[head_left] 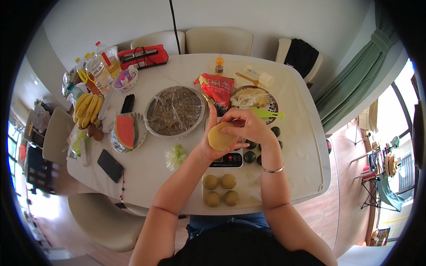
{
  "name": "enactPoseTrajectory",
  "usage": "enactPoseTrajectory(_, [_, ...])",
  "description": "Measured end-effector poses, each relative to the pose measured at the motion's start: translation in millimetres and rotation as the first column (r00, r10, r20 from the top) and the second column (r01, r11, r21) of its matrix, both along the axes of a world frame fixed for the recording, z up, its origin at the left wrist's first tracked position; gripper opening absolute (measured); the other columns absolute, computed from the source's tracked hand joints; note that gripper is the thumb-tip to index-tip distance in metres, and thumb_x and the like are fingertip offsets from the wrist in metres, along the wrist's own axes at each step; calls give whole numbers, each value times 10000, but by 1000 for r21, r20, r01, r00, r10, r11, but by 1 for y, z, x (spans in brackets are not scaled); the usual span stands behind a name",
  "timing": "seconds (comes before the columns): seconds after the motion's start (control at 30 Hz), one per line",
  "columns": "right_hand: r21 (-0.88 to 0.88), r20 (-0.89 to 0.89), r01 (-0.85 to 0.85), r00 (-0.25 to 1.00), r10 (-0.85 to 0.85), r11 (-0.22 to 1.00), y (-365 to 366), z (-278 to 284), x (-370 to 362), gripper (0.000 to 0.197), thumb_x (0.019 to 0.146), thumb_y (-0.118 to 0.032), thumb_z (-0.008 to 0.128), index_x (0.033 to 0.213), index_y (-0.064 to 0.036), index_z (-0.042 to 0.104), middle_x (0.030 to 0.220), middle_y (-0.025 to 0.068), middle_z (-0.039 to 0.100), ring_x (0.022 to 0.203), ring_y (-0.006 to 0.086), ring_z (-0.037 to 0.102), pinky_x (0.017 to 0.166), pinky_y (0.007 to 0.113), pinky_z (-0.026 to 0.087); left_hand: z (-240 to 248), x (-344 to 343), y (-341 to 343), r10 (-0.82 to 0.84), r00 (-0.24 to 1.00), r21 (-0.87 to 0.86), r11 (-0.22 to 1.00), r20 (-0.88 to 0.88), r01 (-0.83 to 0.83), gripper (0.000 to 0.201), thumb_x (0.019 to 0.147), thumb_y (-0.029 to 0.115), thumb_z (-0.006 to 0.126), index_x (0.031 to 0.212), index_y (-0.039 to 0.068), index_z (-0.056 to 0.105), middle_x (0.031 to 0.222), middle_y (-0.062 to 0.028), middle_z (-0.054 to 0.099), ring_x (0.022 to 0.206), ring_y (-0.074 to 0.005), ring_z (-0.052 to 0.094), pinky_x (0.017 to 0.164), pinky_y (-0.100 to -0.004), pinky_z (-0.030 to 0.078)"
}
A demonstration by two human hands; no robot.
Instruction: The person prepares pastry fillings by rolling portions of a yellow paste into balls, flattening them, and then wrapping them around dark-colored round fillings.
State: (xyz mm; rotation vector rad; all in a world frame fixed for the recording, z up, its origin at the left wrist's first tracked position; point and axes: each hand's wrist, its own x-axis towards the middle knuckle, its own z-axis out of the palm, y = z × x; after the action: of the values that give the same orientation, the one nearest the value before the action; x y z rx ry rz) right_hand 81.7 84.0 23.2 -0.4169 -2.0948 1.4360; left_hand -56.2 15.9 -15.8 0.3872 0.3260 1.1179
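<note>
A flattened disc of yellow dough [220, 139] is held up over the middle of the table. My left hand [207, 146] supports it from below and the left side, thumb pointing up. The fingers of my right hand [252, 127] curl over its far and right edge, with a finger pressing on its face. Beneath my hands lies a black-and-white digital scale [227, 162], partly covered by them. Several round yellow dough balls [230, 197] sit near the table's front edge. Dark green balls [249, 157] lie beside my right wrist, some hidden by it.
A film-covered bowl of dark filling [175, 111] stands left of my hands. Behind them are a red packet [216, 91], a patterned plate [276, 104] and a green spatula [268, 114]. Watermelon [125, 131], bananas [87, 107], bottles [98, 71] and a phone [110, 165] occupy the left side.
</note>
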Motion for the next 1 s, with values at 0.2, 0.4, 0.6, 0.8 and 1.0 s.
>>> enactPoseTrajectory(0.2, [-90,25,-26,999,29,996,-12,18,6,186,771,-62,790,897,3,670,838,26,656,851,69,595,731,229,490,-9,-5,6,-197,930,143,977,310,160,1094,735,920,285,1405,65,421,1340,-129,528,1193,-314,551,1013,-566,405])
enactPoseTrajectory(0.4, [49,-7,112,994,-112,993,-45,40,2,161,744,-55,807,826,-2,678,788,39,684,725,78,600,676,251,493,5,2,3,11,950,249,964,312,-93,1029,840,822,294,1521,55,215,1560,-153,263,1441,-287,251,1180,-452,192])
enactPoseTrajectory(0.6, [119,8,383,922,-387,916,-54,36,-12,215,721,-101,814,838,7,671,740,100,677,660,120,611,641,264,495,11,12,2,162,911,292,913,378,-284,975,888,755,296,1525,28,168,1589,-131,199,1478,-271,147,1199,-437,132])
enactPoseTrajectory(0.8, [439,36,584,748,-662,683,-61,38,-19,244,763,-183,793,768,3,636,697,106,645,606,233,605,580,314,474,6,10,1,97,909,211,958,404,-196,980,869,768,340,1515,41,217,1560,-129,272,1451,-276,236,1181,-431,212])
enactPoseTrajectory(1.0, [530,-84,548,793,-603,647,-26,0,-34,403,914,-380,610,725,-23,625,698,89,636,702,292,599,705,322,474,-12,16,1,131,974,91,984,186,-150,884,888,767,294,1459,95,347,1456,-116,419,1339,-255,425,1094,-419,365])
